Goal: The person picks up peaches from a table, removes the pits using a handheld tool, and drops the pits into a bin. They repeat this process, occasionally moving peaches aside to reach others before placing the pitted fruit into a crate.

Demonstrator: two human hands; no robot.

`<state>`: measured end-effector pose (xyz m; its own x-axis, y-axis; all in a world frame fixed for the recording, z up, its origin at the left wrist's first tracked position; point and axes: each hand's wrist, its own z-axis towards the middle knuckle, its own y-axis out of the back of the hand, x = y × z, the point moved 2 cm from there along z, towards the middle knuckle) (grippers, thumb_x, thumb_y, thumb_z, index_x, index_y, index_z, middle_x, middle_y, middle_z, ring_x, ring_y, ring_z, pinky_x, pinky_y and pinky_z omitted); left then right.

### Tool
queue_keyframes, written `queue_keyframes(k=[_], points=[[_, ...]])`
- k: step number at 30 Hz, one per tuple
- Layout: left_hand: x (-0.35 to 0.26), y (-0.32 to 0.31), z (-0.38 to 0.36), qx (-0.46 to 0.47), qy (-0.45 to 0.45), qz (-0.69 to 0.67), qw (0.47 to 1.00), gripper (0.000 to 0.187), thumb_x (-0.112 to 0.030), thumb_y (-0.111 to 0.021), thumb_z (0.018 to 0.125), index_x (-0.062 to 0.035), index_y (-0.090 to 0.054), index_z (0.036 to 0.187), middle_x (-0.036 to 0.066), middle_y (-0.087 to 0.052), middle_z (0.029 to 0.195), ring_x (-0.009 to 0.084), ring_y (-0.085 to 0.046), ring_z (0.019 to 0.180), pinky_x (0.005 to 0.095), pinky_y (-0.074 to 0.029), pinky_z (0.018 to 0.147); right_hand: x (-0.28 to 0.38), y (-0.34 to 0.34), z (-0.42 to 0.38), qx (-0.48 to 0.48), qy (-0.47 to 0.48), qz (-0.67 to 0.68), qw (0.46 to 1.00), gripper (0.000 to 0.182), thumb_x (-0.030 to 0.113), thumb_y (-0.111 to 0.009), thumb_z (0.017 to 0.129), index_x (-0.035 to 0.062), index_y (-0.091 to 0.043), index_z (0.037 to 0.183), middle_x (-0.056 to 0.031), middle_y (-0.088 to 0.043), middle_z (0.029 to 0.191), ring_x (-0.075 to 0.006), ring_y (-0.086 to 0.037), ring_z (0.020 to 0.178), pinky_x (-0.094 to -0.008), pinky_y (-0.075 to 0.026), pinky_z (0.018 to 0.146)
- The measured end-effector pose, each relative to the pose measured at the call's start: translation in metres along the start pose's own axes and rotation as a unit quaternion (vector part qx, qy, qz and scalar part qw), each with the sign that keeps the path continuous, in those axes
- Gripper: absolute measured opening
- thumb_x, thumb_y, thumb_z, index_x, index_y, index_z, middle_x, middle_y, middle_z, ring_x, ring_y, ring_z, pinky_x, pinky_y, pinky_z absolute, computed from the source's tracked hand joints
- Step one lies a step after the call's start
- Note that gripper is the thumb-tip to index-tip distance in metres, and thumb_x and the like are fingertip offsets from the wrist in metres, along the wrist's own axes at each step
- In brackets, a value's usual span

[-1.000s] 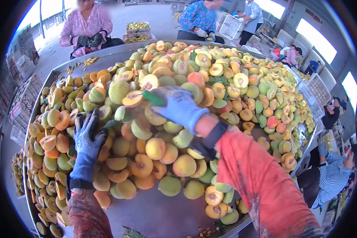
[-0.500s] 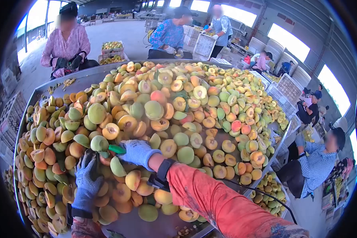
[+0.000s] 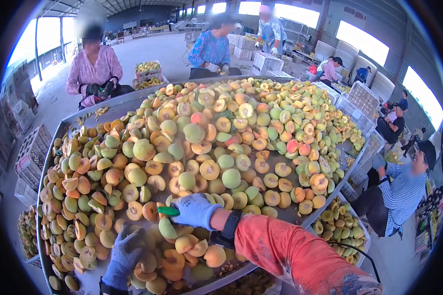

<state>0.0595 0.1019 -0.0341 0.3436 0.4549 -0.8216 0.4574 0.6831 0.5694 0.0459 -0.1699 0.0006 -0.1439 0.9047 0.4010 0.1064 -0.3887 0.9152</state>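
Note:
My right hand (image 3: 194,210), in a blue-grey glove, is closed around a green-handled tool (image 3: 168,211) whose working end I cannot make out. Just below that hand lies a green peach half (image 3: 167,228). My left hand (image 3: 125,253), gloved the same way, is lower left over the pile with its fingers apart and no fruit visibly held. Beside it are cut peaches (image 3: 173,259). Whole and halved peaches (image 3: 209,169), some showing brown pits or hollows, cover the metal table around both hands.
The metal table's raised rim (image 3: 128,96) runs round the heap. A crate of peach halves (image 3: 337,223) stands at the right edge, near a black cord (image 3: 364,255). Several co-workers sit or stand around, one in a checked shirt (image 3: 403,196). Stacked crates (image 3: 33,155) are at left.
My left hand has come away from the green peach it was at and moved down. My right hand has moved lower right with the green-handled tool. The camera view has shifted.

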Motion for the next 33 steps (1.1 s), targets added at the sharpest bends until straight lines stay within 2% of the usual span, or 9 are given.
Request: queue_keyframes(k=[2, 3, 6, 10, 20, 26, 29, 30, 33], points=[[-0.006, 0.036, -0.007, -0.046, 0.127, -0.146, 0.98, 0.041, 0.003, -0.057, 0.072, 0.0, -0.059, 0.113, 0.013, -0.054, 0.116, 0.0205, -0.05, 0.113, 0.0303, -0.041, 0.094, -0.006, 0.042, -0.004, -0.07, -0.048, 0.001, 0.996, 0.041, 0.049, -0.06, 0.075, 0.0083, -0.061, 0.082, -0.0131, -0.063, 0.082, -0.0293, -0.062, 0.077, -0.0416, -0.047, 0.071], [0.016, 0.054, -0.004, -0.13, 0.011, -0.133, 0.982, 0.043, 0.004, -0.056, 0.073, 0.0004, -0.056, 0.116, 0.012, -0.055, 0.116, 0.0211, -0.05, 0.113, 0.0314, -0.041, 0.093, -0.023, 0.058, 0.002, -0.151, -0.06, 0.016, 0.987, 0.039, 0.047, -0.062, 0.075, 0.0073, -0.062, 0.077, -0.0128, -0.062, 0.081, -0.0287, -0.062, 0.077, -0.0404, -0.047, 0.071], [0.031, 0.097, 0.02, -0.266, -0.037, 0.243, 0.932, 0.055, 0.001, -0.062, 0.071, -0.004, -0.05, 0.125, 0.017, -0.048, 0.129, 0.0315, -0.042, 0.123, 0.04, -0.032, 0.103, -0.098, 0.089, 0.032, -0.292, -0.038, -0.016, 0.956, 0.037, 0.041, -0.065, 0.075, 0.0077, -0.06, 0.091, -0.0125, -0.06, 0.093, -0.0318, -0.058, 0.09, -0.0417, -0.046, 0.077], [0.061, 0.071, 0.038, -0.193, 0.17, 0.471, 0.844, 0.065, -0.02, -0.068, 0.069, -0.0107, -0.046, 0.13, 0.016, -0.044, 0.133, 0.0348, -0.025, 0.132, 0.0469, -0.016, 0.109, -0.16, 0.094, 0.054, -0.266, -0.192, -0.082, 0.941, 0.048, 0.046, -0.065, 0.074, 0.0107, -0.058, 0.106, -0.0132, -0.057, 0.109, -0.0329, -0.056, 0.1, -0.0425, -0.044, 0.082], [0.082, 0.033, 0.028, -0.175, 0.009, 0.22, 0.96, 0.051, -0.014, -0.066, 0.065, -0.0131, -0.056, 0.115, 0.01, -0.058, 0.116, 0.0313, -0.049, 0.112, 0.0444, -0.03, 0.1, -0.108, 0.046, 0.028, -0.077, -0.148, 0.025, 0.986, 0.04, 0.043, -0.063, 0.075, 0.0138, -0.058, 0.102, -0.014, -0.064, 0.093, -0.0322, -0.062, 0.086, -0.0439, -0.048, 0.073], [0.04, 0.012, -0.009, -0.123, 0.041, 0.33, 0.935, 0.045, -0.022, -0.066, 0.068, -0.0183, -0.058, 0.113, 0.006, -0.061, 0.112, 0.0268, -0.052, 0.11, 0.0467, -0.027, 0.102, -0.061, 0.008, -0.012, -0.07, -0.008, -0.279, 0.958, 0.042, 0.04, -0.06, 0.076, 0.0161, -0.057, 0.111, -0.0109, -0.064, 0.099, -0.027, -0.061, 0.092, -0.0456, -0.042, 0.085], [0.022, 0.021, -0.034, -0.193, 0.095, 0.239, 0.947, 0.046, -0.021, -0.067, 0.071, -0.0162, -0.057, 0.116, 0.006, -0.061, 0.114, 0.0245, -0.052, 0.113, 0.0449, -0.03, 0.101, -0.028, 0.038, -0.047, -0.103, -0.099, -0.111, 0.984, 0.041, 0.035, -0.064, 0.075, 0.0131, -0.057, 0.109, -0.0123, -0.063, 0.097, -0.0294, -0.061, 0.087, -0.0419, -0.046, 0.078], [0.039, 0.025, -0.043, -0.256, 0.043, 0.085, 0.962, 0.052, -0.014, -0.069, 0.072, -0.0059, -0.053, 0.121, 0.008, -0.059, 0.116, 0.0208, -0.056, 0.106, 0.0307, -0.042, 0.094, -0.019, 0.048, -0.062, -0.141, -0.095, -0.076, 0.982, 0.04, 0.034, -0.065, 0.075, 0.0103, -0.058, 0.107, -0.0138, -0.063, 0.094, -0.0317, -0.061, 0.085, -0.04, -0.048, 0.073], [-0.035, 0.027, -0.086, -0.275, -0.002, -0.405, 0.872, 0.052, -0.011, -0.062, 0.077, -0.0026, -0.045, 0.126, 0.011, -0.056, 0.115, 0.0244, -0.057, 0.105, 0.0384, -0.05, 0.087, 0.015, 0.066, -0.123, -0.227, -0.016, 0.102, 0.968, 0.033, 0.023, -0.067, 0.076, 0.0074, -0.058, 0.105, -0.015, -0.063, 0.088, -0.033, -0.062, 0.082, -0.0382, -0.049, 0.071]])
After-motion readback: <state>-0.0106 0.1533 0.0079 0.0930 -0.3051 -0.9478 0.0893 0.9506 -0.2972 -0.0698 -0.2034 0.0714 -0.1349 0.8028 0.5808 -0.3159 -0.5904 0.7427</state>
